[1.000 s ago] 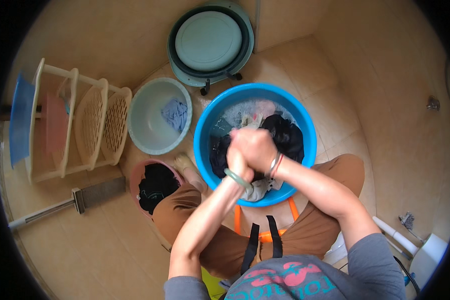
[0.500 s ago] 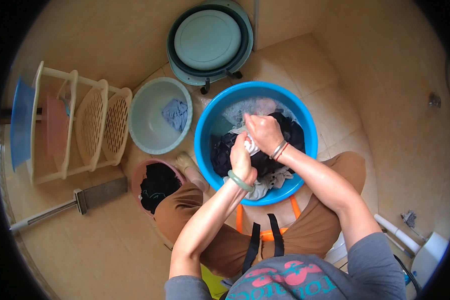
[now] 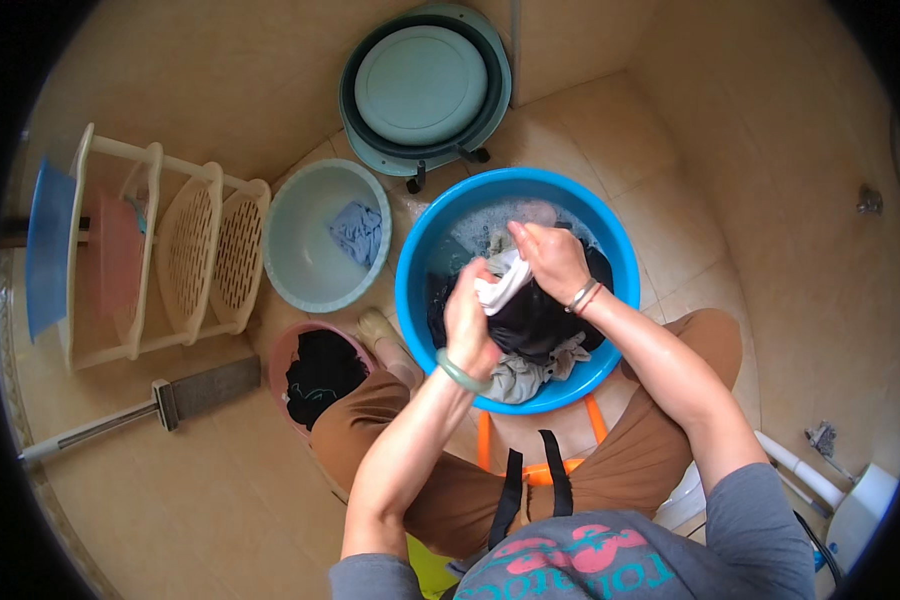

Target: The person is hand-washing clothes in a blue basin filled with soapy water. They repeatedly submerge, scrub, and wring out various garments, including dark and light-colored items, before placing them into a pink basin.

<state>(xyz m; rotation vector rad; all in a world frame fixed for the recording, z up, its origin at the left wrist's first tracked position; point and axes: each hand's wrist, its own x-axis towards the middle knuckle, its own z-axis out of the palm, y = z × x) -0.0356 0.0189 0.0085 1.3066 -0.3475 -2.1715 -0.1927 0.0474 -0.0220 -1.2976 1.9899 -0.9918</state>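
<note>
Between my hands a piece of white cloth is stretched above a round blue basin. My left hand, with a pale green bangle at the wrist, grips its lower left end. My right hand, wearing thin bracelets, is closed on the upper right end. Beneath them, wet black clothes fill the middle of the basin. Crumpled light grey cloth lies at the near side of it. Soapy water with suds shows at the far side. Exactly which garment the white cloth belongs to I cannot make out.
Left of the basin stands a pale green bowl holding a blue-grey cloth. A pink tub contains black clothing. Folded basins lean at the back wall. A cream rack and a flat mop are at the left.
My hands have moved apart, and more of the white cloth shows stretched between them. Earlier they were bunched close together over it. The whole view has shifted slightly.
</note>
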